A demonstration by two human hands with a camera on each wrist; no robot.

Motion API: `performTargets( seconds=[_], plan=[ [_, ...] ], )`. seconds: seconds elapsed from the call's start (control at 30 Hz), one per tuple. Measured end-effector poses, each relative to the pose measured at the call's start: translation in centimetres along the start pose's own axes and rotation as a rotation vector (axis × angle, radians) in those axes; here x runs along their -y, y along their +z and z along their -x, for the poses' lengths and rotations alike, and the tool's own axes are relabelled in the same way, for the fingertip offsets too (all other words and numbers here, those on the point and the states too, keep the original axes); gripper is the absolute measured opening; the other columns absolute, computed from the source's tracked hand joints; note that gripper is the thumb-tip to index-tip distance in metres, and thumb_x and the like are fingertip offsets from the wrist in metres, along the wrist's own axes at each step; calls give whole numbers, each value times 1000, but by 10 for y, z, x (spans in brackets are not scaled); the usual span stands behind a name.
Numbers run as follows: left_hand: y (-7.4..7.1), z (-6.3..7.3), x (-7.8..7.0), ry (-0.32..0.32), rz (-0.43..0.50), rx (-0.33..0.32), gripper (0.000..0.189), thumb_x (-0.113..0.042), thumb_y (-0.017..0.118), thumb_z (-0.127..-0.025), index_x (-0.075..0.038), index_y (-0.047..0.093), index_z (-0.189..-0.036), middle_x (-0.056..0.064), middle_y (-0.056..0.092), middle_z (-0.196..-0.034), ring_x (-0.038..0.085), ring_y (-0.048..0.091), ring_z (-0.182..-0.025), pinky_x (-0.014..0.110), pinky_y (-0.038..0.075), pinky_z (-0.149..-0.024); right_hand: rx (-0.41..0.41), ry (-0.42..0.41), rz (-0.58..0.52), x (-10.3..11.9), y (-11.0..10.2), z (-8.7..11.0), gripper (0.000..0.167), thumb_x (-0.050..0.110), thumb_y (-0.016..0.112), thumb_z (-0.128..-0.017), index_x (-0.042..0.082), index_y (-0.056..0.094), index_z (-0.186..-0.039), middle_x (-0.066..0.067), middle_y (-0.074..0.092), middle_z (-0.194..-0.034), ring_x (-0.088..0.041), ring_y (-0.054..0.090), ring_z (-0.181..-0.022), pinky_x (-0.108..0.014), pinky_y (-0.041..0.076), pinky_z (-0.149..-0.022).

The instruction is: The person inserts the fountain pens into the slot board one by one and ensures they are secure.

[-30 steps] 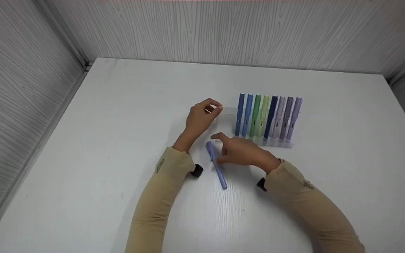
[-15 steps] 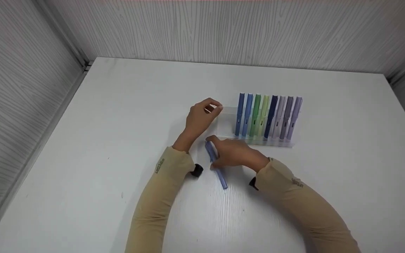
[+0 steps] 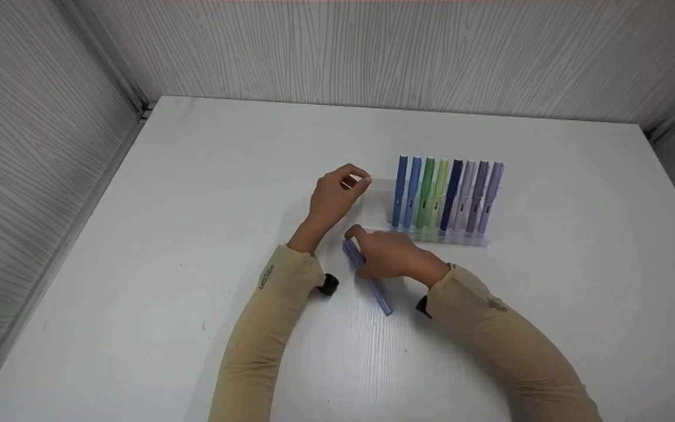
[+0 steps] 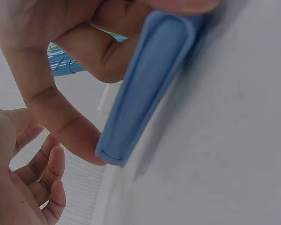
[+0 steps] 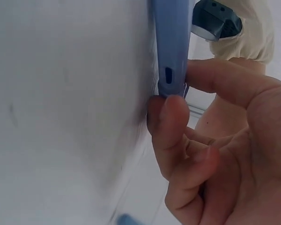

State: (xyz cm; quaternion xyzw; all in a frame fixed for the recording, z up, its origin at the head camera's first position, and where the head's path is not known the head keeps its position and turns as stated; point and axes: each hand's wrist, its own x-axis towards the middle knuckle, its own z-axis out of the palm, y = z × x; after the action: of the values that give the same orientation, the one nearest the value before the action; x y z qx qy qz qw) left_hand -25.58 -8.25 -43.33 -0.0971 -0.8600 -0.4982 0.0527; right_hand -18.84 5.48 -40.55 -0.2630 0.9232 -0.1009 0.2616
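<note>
In the head view, a lavender-blue capped pen lies slantwise in front of the clear pen stand. My right hand grips this pen, index finger at the clip end and thumb along its side. The right wrist view shows the pen pinched between thumb and fingers, close to the white surface. At the stand's upper left corner, my left hand pinches the clear edge between thumb and index finger. Seen from the left wrist, the blue pen cap hides part of the right hand's grip.
Several capped pens in blue, green, yellow, navy and purple stand upright in the stand's right part. Its left part holds no pens. A white tabletop surrounds everything, with a wood-grain panel behind.
My right hand has moved slightly left onto the pen and closed its fingers on it. The pen's near end has swung to the right. My left hand stays at the stand.
</note>
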Motion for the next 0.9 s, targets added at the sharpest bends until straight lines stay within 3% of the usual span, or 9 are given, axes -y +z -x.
performTargets(
  seconds=[0.2,0.5,0.67,0.9],
  plan=[
    [0,0,0,17,8,1,22,-35,63,-94,-18,71,-106,6,71,-94,19,65,-84,25,47,-64,-18,-41,-80,-7,-8,12,69,21,71,-86,18,32,-142,-5,67,-93,-15,60,-69,-30,47,-58],
    [0,-1,0,-8,-6,-2,22,-36,64,-93,-19,71,-105,5,71,-93,18,65,-84,26,47,-66,-99,-94,-240,-19,-20,30,69,16,70,-85,18,29,-142,-7,68,-93,-15,57,-65,-28,46,-57],
    [0,-2,0,-7,1,4,24,-36,63,-93,-18,71,-106,6,71,-95,18,65,-85,27,48,-67,-204,-99,-338,-28,-25,33,71,14,70,-85,19,27,-142,-9,68,-96,-17,57,-66,-30,47,-60],
    [0,-2,1,-19,8,6,20,-33,64,-93,-19,71,-105,5,71,-93,18,64,-84,27,48,-68,-419,-93,-419,-36,-30,34,70,14,68,-87,16,26,-143,-11,68,-97,-19,58,-66,-31,46,-61]
  ],
)
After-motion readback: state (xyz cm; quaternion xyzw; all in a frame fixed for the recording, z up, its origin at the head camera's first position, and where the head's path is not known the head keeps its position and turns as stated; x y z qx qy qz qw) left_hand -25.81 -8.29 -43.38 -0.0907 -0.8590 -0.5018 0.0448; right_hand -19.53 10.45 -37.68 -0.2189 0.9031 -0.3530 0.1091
